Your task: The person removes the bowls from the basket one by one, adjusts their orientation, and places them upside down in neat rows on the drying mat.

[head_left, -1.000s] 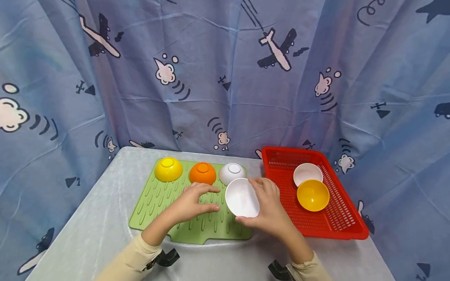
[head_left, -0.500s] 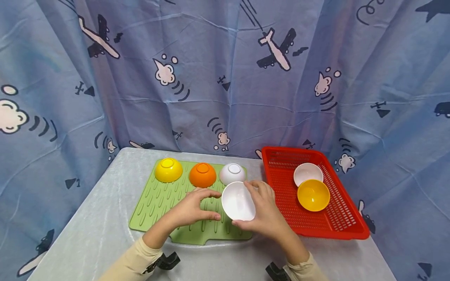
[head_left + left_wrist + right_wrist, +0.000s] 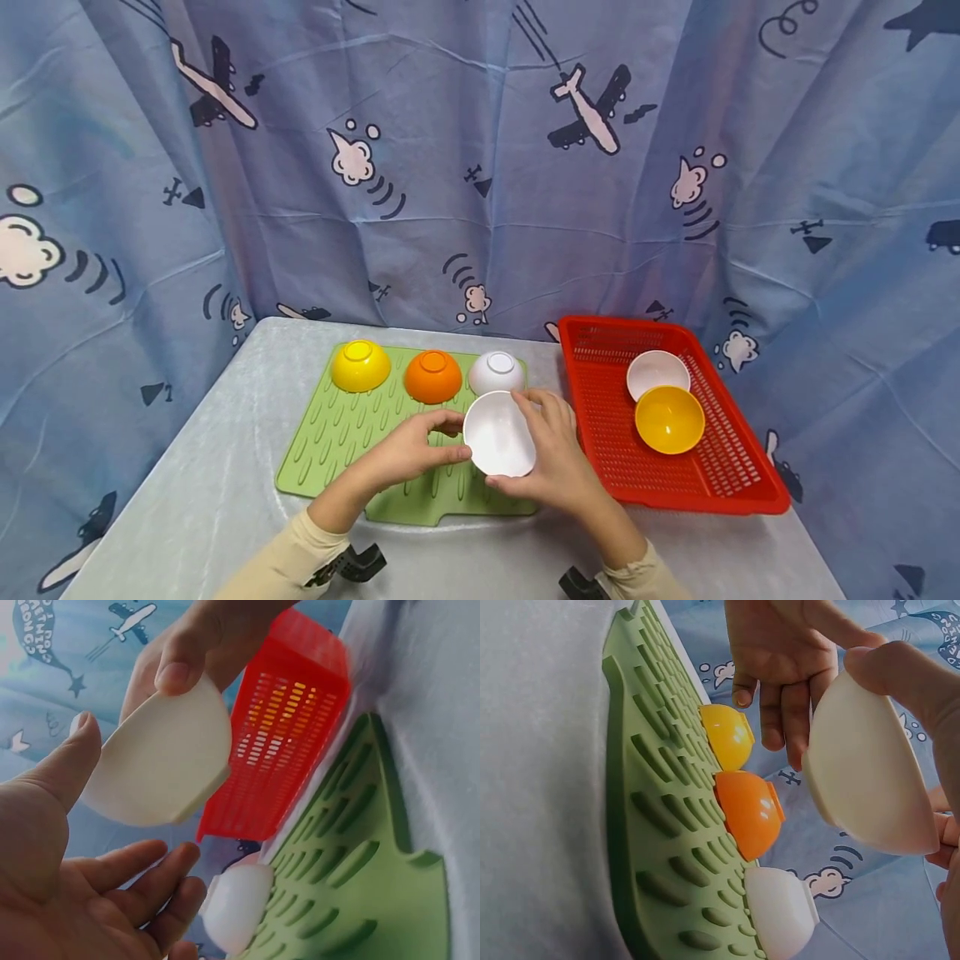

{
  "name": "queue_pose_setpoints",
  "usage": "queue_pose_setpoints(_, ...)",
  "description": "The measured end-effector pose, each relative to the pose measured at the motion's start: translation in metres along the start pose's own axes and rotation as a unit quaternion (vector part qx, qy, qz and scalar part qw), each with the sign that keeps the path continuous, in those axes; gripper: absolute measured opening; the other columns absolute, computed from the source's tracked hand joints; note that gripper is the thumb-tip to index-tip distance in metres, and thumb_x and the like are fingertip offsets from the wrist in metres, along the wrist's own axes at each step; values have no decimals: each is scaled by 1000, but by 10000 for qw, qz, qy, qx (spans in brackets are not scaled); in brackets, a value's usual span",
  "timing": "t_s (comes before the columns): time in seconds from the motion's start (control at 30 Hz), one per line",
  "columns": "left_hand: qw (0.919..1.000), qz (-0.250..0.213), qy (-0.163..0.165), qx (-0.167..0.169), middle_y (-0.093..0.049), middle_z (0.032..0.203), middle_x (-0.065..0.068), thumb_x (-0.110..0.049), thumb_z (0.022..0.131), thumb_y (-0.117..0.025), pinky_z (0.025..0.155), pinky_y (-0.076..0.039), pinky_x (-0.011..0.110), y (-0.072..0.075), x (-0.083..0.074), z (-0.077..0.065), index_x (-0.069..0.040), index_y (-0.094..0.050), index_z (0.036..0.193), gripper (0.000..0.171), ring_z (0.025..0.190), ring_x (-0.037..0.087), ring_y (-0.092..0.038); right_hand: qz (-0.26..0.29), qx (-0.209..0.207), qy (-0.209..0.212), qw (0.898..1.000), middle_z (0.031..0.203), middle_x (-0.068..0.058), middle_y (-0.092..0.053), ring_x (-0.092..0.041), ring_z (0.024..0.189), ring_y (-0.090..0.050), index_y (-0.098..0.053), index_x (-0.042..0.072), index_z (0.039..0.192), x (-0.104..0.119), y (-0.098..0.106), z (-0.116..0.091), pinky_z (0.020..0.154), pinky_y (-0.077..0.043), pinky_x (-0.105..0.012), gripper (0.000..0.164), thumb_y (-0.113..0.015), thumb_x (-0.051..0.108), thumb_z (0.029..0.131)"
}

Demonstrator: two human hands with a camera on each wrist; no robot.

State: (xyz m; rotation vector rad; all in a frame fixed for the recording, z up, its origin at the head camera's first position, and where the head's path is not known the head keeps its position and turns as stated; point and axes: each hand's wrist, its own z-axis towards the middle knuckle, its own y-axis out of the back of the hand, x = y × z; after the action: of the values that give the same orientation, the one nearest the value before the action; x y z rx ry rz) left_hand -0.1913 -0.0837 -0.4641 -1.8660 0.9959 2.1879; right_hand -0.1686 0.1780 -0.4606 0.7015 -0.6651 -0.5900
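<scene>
The right hand [image 3: 551, 458] pinches the bowl [image 3: 498, 433] by its rim, clear of the mat [image 3: 322, 442]. The left hand [image 3: 408, 450] gapes beside it; whether it touches cannot be told. Bare mat lies left of that hand, upturned bowls [image 3: 432, 379] beyond, the basket's edge [image 3: 600, 471] near the right hand. Sleeves [image 3: 281, 567] are cut off.

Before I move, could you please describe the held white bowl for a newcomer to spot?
Find the green mat, left of the red basket. In the head view, the white bowl shows over the mat's right part. It alone is gripped, by the right hand; a second white bowl rests on the mat, a third in the basket.
</scene>
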Motion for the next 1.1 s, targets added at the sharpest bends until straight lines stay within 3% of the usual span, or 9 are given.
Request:
queue_pose_setpoints(0.23, 9947, -831, 380, 471, -71, 122, 8, -34, 96, -73, 99, -50, 39, -2, 5, 1, -2, -63, 133, 50, 115, 21, -64, -35, -135, 221, 9997, 135, -18, -50, -40, 129, -41, -53, 1, 144, 3, -5, 3, 104, -32, -59, 115, -95, 53, 51)
queue_pose_setpoints(0.37, 9869, -1338, 515, 734, -71, 123, 12, -33, 98, -71, 103, -49, 42, -3, 9, 0, 2, -61, 133, 51, 113, 20, -65, -80, -94, 215, 9997, 137, -18, -49, -39, 131, -40, -51, 1, 145, 3, -7, 2, 106, -30, -58, 115, -94, 55, 53)
queue_pose_setpoints(0.47, 9823, -1649, 529, 708, -70, 123, 12, -34, 97, -72, 105, -48, 43, -4, 11, 0, 4, -59, 134, 55, 112, 19, -64, -121, -89, 196, 9997, 138, -17, -48, -38, 132, -39, -50, 1, 147, 4, -9, 2, 106, -30, -58, 115, -93, 55, 54)
queue_pose_setpoints(0.63, 9777, -2004, 435, 452, -68, 126, 13, -34, 95, -74, 105, -47, 42, -5, 9, 0, 5, -56, 138, 60, 113, 19, -63, -131, -199, 153, 9996, 141, -17, -46, -37, 134, -37, -46, 2, 150, 8, -10, 1, 107, -28, -60, 119, -95, 54, 54)
queue_pose_setpoints(0.83, 9785, -2042, 304, 43, -66, 129, 16, -38, 91, -79, 101, -50, 40, -7, 4, 0, 4, -57, 138, 67, 115, 22, -61, -262, -356, 171, 9989, 143, -20, -45, -39, 136, -35, -43, 1, 152, 10, -12, 0, 108, -27, -59, 122, -96, 54, 55)
queue_pose_setpoints(0.97, 9827, -1801, 173, -389, -66, 124, 14, -30, 86, -84, 91, -51, 35, -6, 0, 1, 2, -59, 134, 62, 112, 22, -58, -66, -426, 169, 9989, 146, -19, -44, -39, 137, -35, -42, 3, 153, 8, -6, 2, 109, -26, -60, 118, -93, 59, 61)
queue_pose_setpoints(1.1, 9876, -1263, 74, -926, -66, 119, 8, -23, 80, -87, 83, -47, 32, -3, -4, 2, -6, -63, 128, 56, 109, 22, -56, 445, -416, -177, 9980, 150, -18, -42, -38, 141, -32, -40, 7, 155, 8, 2, 2, 112, -26, -62, 111, -79, 71, 73)
